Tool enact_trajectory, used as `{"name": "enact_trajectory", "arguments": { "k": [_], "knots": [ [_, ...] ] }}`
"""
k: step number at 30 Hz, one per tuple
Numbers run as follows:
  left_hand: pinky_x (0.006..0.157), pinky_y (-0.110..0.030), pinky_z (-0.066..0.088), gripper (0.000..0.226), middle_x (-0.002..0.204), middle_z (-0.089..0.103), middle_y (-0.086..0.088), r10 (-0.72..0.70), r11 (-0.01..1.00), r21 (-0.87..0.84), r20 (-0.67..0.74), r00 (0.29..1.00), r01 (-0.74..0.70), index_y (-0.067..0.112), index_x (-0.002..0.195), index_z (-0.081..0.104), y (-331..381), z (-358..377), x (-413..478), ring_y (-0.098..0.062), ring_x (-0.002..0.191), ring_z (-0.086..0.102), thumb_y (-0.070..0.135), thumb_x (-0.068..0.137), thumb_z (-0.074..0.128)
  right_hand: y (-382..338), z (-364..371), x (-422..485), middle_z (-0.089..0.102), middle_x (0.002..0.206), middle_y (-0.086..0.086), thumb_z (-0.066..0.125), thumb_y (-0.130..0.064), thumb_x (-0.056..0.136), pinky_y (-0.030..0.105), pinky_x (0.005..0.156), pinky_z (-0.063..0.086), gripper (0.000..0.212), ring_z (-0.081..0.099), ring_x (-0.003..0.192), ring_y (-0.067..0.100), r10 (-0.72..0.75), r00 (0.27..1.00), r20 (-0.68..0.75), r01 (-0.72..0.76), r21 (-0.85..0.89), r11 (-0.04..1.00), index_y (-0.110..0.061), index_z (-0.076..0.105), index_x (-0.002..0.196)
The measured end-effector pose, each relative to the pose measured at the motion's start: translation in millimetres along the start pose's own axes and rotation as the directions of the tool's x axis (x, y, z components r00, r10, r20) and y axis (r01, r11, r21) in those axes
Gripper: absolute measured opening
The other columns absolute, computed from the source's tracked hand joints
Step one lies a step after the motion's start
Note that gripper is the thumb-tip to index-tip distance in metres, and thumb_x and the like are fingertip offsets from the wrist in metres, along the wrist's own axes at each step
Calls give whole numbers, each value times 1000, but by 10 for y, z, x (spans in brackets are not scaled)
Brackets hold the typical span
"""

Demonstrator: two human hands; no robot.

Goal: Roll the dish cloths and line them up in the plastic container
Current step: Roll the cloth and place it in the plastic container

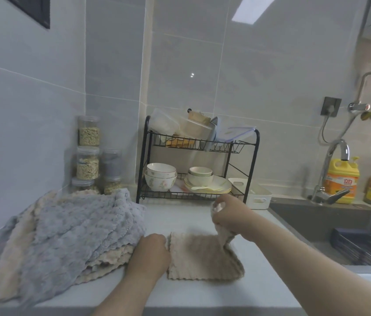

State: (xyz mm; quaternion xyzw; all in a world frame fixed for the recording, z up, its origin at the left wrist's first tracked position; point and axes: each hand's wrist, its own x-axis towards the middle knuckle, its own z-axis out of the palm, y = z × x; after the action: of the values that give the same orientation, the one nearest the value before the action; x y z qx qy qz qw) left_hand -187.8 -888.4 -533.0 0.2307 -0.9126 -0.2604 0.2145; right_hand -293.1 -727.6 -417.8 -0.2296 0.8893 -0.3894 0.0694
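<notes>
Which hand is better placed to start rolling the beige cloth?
Probably the right hand: it already grips the beige cloth's lifted far corner. The left hand only pins its left edge against the countertop.

A home kitchen: tiled walls, sink (330, 226), dish rack (197, 160) with bowls.

Dim, soft focus, wide-angle edge warping, tile glare
</notes>
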Motion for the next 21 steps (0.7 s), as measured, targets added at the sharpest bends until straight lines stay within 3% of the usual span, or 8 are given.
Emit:
{"name": "enact_trajectory", "arguments": {
  "k": [2,4,6,9,11,13,18,21],
  "knots": [
    [54,-32,36,31,55,38,1,4,999,43,2,1000,-4,17,53,33,-3,-10,8,-24,62,51,0,78,43,-81,214,45,56,104,9,53,-9,79,30,53,51,46,61,71,25,-20,998,55,22,-38,999,-22,47,122],
    [56,-31,39,35,55,41,-3,17,999,35,3,1000,-17,17,51,33,-20,-7,24,-28,73,61,4,82,45,-108,428,75,59,92,9,55,-17,83,25,47,44,50,53,57,19,-34,995,90,39,-65,997,-21,42,130],
    [53,-29,33,38,62,51,-14,6,1000,-18,4,1000,-6,15,49,32,-43,2,48,-30,76,63,7,82,48,-104,603,102,58,79,6,57,-30,88,22,44,37,47,45,47,13,-42,996,81,47,-61,997,-20,43,131],
    [50,-34,31,34,70,52,-19,-19,999,-44,-3,1000,19,12,49,30,-46,-5,68,-34,74,58,3,75,49,-102,734,101,57,77,2,59,-33,89,18,43,34,45,44,48,9,-43,995,87,48,-47,998,-17,45,130],
    [51,-30,27,34,60,43,-20,-24,998,-55,3,1000,24,11,49,30,-23,-26,50,-38,62,46,3,75,50,-108,751,76,60,81,3,59,-28,88,18,40,35,46,47,49,10,-38,992,117,47,-74,996,-16,45,131],
    [51,-31,25,35,55,36,-18,-17,999,-48,-3,1000,16,12,48,29,-15,-38,40,-31,53,32,3,75,50,-116,737,35,61,88,7,57,-17,84,18,34,34,50,50,48,14,-15,988,155,27,-73,997,-16,44,132],
    [50,-35,29,35,56,39,-19,-2,1000,-21,-16,1000,1,12,48,32,-20,-32,52,-37,59,41,2,77,49,-140,602,-107,56,87,14,59,-6,86,19,40,44,35,55,47,17,26,962,271,-73,167,983,-8,52,120],
    [51,-28,30,31,51,41,-6,-13,998,-59,-12,1000,12,13,49,40,-55,17,74,-24,51,39,0,76,46,-65,397,-113,66,91,10,55,-6,88,28,54,52,24,58,58,18,-69,986,152,31,243,970,-9,62,111]
  ]
}}
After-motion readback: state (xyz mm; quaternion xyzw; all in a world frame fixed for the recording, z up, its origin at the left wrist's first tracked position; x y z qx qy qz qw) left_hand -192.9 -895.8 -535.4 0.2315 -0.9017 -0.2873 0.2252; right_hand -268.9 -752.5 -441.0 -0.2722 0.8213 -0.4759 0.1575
